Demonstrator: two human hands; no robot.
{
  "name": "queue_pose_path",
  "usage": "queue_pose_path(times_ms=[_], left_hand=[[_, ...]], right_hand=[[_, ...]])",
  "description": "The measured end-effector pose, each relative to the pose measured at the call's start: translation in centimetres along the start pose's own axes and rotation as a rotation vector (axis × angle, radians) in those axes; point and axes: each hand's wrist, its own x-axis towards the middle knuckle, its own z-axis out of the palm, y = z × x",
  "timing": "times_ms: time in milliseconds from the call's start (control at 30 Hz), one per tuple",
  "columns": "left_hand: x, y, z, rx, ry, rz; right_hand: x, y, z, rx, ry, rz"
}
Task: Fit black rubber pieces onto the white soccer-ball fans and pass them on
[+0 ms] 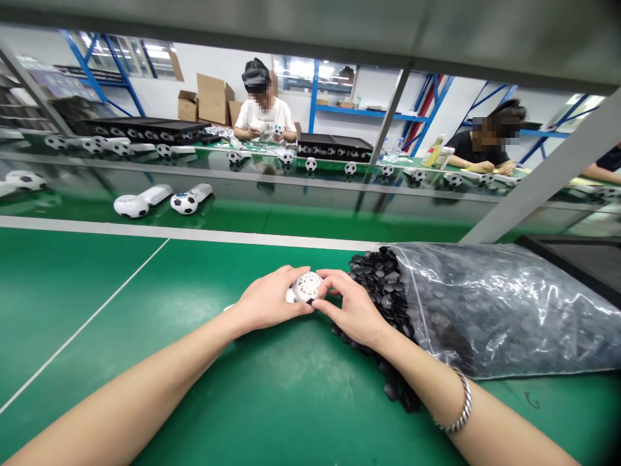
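A small white round part with a perforated grille face [307, 286] sits between both my hands just above the green table. My left hand [269, 301] grips it from the left, fingers curled around its body. Fingertips of my right hand [353, 309] pinch its right edge; a metal bracelet is on that wrist. Right beside my right hand lies a clear plastic bag [504, 310] spilling small black pieces [378, 278] onto the table.
A conveyor belt [291, 220] runs across behind the table with two football-patterned white devices [160, 200] on it. Beyond it, two people sit at another bench with black trays [334, 145] and more football parts. A slanted metal post [538, 184] rises at right.
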Motion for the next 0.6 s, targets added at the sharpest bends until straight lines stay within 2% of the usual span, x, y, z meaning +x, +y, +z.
queue_pose_path(times_ms=[433,533,600], left_hand=[[0.3,-0.1,-0.1,-0.058,0.018,0.027],[0.3,0.0,0.1,-0.043,0.018,0.034],[0.2,-0.1,0.2,-0.023,0.02,0.021]], right_hand=[[0.4,0.1,0.5,0.106,0.033,0.116],[0.7,0.4,-0.3,0.073,0.019,0.1],[0.9,0.8,-1.5,-0.036,-0.02,0.104]])
